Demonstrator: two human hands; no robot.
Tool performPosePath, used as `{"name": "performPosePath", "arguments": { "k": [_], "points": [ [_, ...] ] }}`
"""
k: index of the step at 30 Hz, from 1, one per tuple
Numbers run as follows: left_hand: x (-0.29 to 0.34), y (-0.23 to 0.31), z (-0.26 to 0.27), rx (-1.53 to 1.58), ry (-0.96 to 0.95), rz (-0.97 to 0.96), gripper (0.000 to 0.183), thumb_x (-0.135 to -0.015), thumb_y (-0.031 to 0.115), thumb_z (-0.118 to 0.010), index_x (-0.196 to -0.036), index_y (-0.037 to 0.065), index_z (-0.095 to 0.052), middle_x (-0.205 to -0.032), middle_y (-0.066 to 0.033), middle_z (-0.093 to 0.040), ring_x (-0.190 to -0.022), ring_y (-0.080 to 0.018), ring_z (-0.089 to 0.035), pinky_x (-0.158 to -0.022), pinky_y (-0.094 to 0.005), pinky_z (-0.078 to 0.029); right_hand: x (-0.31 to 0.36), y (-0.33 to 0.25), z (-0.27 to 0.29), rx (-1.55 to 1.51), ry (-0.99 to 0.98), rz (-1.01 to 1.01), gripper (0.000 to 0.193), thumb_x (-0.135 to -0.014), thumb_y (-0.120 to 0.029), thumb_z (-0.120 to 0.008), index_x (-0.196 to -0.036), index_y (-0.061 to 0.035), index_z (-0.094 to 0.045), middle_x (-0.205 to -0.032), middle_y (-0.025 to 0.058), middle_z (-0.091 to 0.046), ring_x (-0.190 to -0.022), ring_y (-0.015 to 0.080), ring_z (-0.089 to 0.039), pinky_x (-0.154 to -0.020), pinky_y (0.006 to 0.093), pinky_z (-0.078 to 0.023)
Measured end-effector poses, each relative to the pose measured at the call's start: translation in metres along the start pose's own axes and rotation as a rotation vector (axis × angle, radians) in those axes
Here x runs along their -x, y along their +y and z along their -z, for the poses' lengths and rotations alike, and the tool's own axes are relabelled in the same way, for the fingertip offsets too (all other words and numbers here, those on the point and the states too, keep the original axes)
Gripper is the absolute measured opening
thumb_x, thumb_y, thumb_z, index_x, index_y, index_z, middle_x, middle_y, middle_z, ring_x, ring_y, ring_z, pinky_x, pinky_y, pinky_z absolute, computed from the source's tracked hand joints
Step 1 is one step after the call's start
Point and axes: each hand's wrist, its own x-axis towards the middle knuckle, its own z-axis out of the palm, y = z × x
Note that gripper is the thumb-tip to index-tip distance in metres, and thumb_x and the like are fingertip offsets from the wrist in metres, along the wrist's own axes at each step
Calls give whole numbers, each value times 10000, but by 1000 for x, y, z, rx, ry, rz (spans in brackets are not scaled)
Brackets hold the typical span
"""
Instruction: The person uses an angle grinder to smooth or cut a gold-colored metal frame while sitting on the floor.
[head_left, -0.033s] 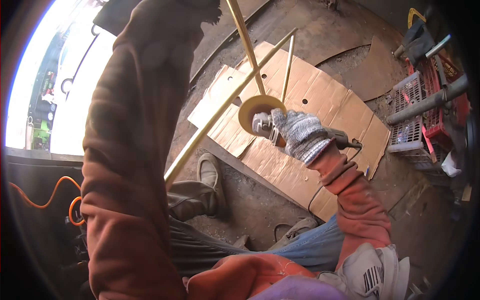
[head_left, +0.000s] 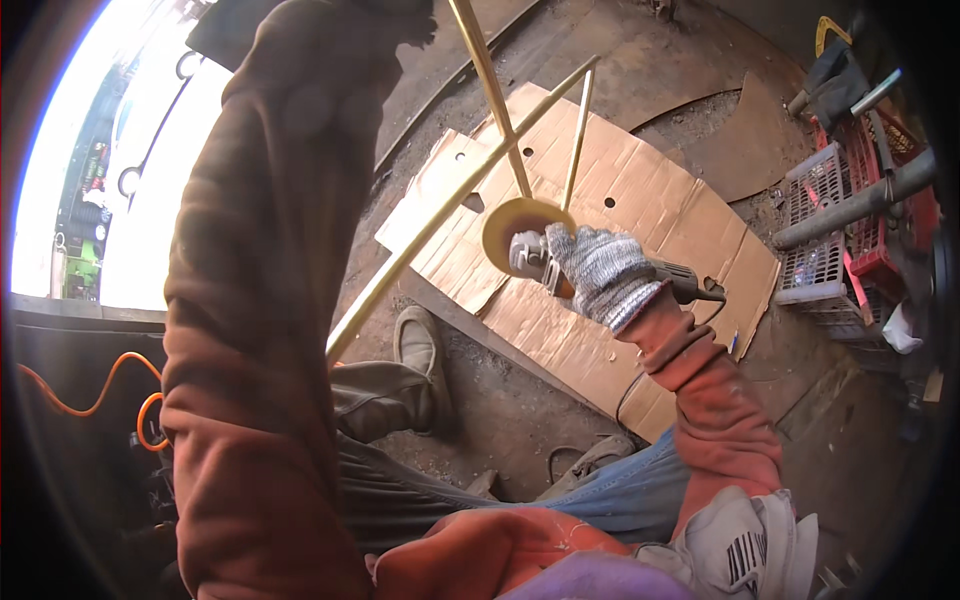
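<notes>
At the right edge of the workshop floor stand a white plastic lattice crate (head_left: 812, 225) and a red plastic crate (head_left: 890, 215); grey metal pipes (head_left: 855, 205) and dark tool handles lie across them.

The right hand (head_left: 600, 270), in a grey knitted glove, has its fingers clamped around the body of a grey angle grinder (head_left: 560, 262). Its yellowish round disc (head_left: 518, 226) sits just left of the fingers, touching the brass-coloured metal rod frame (head_left: 500, 120) above the flat brown cardboard sheet (head_left: 640, 200). The left hand is hidden past the raised rust-red sleeve (head_left: 260, 300); its fingers cannot be told.
</notes>
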Motion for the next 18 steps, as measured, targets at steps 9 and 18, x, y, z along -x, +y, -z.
{"name": "performPosePath", "arguments": {
  "k": [9,18],
  "points": [
    [7,-4,1,-77,-3,-27,238,-921,241,-537,-700,175,-596,-745,2,-604,-770,-150,-622,-864,-322,-450,16,1,-9,13,-27,-4,663,-780,-359,-752,-1317,-68,-493,-971,160,-650,-850,337,-675,-741,456,-543],
    [31,-12,89,-1013,-81,-301,248,-908,234,-557,-672,178,-609,-747,4,-621,-779,-141,-638,-882,-311,-458,67,-80,-57,-2281,329,-749,403,-792,-190,-802,-1101,-73,-572,-796,133,-652,-578,267,-674,-521,414,-601]
  ]
}}
